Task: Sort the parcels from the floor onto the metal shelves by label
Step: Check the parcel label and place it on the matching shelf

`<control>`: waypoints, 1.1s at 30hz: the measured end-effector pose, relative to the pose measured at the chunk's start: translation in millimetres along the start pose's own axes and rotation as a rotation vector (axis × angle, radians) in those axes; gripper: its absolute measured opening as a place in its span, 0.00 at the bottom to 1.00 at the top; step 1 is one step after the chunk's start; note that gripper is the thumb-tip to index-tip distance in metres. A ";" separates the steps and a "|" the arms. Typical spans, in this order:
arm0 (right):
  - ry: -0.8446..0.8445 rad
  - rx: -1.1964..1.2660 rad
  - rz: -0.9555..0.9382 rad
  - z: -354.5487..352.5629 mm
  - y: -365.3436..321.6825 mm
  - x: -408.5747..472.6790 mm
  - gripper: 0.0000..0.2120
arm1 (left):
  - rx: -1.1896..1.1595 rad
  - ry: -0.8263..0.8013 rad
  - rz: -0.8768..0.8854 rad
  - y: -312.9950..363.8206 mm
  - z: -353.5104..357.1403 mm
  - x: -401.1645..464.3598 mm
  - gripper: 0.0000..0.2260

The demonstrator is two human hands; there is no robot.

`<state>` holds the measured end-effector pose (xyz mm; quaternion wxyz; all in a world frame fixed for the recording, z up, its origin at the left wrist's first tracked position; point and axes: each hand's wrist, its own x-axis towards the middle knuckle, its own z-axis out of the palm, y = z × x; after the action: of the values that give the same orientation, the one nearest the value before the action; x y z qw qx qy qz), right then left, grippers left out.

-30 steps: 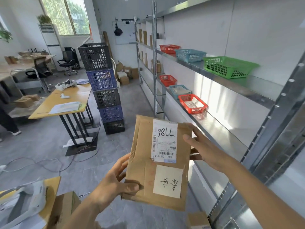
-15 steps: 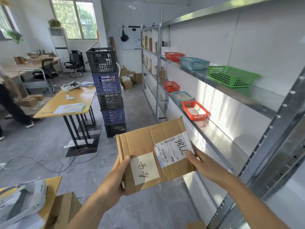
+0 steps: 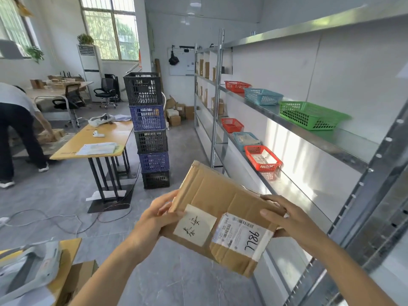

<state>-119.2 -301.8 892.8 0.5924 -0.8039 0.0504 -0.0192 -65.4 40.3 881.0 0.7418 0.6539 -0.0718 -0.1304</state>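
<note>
At lower left, cardboard boxes point(image 3: 77, 281) sit beside a tabletop point(image 3: 66, 252), and more boxes point(image 3: 176, 113) lie on the floor at upper centre, so by my reading much sorting is left. At lower centre the left hand point(image 3: 154, 219) is clamped on the left edge of the parcel point(image 3: 223, 215), thumb beside its handwritten note point(image 3: 194, 225); the printed label point(image 3: 242, 235) marked "98LL" lies toward the right. The right hand point(image 3: 284, 217) has its grip closed over the parcel's right end. The parcel is held in the air, not yet shelved. At right, the metal shelves point(image 3: 293, 188) carry baskets, the red basket point(image 3: 262, 157) already holding items. Against the earlier frames, the parcel has turned from upright to lying flatter, labels rotated.
</note>
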 end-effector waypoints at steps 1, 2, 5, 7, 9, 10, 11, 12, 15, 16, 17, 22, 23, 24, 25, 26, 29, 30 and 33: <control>0.001 0.022 -0.009 -1.2 1.0 -3.1 0.20 | -0.040 0.054 0.041 4.6 3.0 4.3 0.28; 0.016 0.039 -0.016 -0.1 1.6 -6.8 0.20 | -0.101 0.096 0.060 7.8 6.9 9.2 0.33; 0.018 -0.028 -0.052 11.3 9.2 -11.9 0.22 | -0.236 0.126 0.054 8.1 26.9 16.6 0.41; 0.002 -0.037 -0.097 20.9 14.8 -12.0 0.30 | -0.085 0.034 0.057 0.6 48.1 16.1 0.31; -0.005 -0.016 -0.079 24.9 16.3 -12.5 0.32 | 0.012 -0.026 0.021 -7.1 63.3 15.5 0.27; -0.005 0.001 -0.057 23.4 16.7 -14.0 0.31 | 0.014 -0.048 -0.012 -9.8 67.3 15.5 0.30; -0.005 -0.006 -0.040 20.3 19.6 -15.9 0.30 | 0.018 -0.080 -0.030 -12.2 70.4 15.5 0.32; -0.007 -0.031 -0.032 16.7 23.1 -18.9 0.29 | 0.024 -0.114 -0.035 -12.3 72.6 15.2 0.33; -0.007 -0.100 0.010 6.2 34.9 -26.2 0.26 | 0.031 -0.168 -0.055 -11.5 80.8 14.6 0.34; 0.013 -0.051 0.002 3.3 34.8 -29.6 0.23 | 0.029 -0.188 -0.058 -13.6 84.9 15.0 0.34; 0.032 0.040 -0.014 -0.1 35.0 -32.3 0.21 | 0.024 -0.201 -0.062 -15.3 90.3 14.7 0.35; 0.117 0.235 -0.030 -19.4 41.0 -49.7 0.28 | -0.008 -0.274 -0.076 -29.4 120.3 19.6 0.36; 0.135 0.224 -0.030 -23.5 42.8 -53.6 0.25 | -0.013 -0.291 -0.073 -32.4 125.8 21.4 0.36; 0.154 0.218 -0.037 -27.3 43.9 -58.1 0.22 | -0.022 -0.306 -0.069 -34.6 130.8 23.4 0.36; 0.174 0.212 -0.047 -30.9 45.1 -62.2 0.21 | -0.031 -0.318 -0.063 -37.0 136.0 25.6 0.36; 0.195 0.208 -0.054 -33.6 45.5 -66.5 0.21 | -0.037 -0.333 -0.061 -38.5 140.7 26.6 0.36; 0.266 0.205 -0.076 -39.6 42.5 -83.3 0.20 | -0.075 -0.384 -0.049 -37.4 150.0 25.6 0.36; 0.295 0.211 -0.077 -40.4 40.9 -90.1 0.22 | -0.081 -0.409 -0.040 -34.7 152.0 24.8 0.36; 0.407 0.232 -0.091 -38.2 33.3 -115.5 0.31 | -0.080 -0.514 -0.013 -28.3 155.8 23.3 0.38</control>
<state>-239.5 -335.9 875.6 0.6570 -0.7114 0.1299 -0.2129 -89.1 -117.8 872.5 0.7237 0.5697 -0.2487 -0.2998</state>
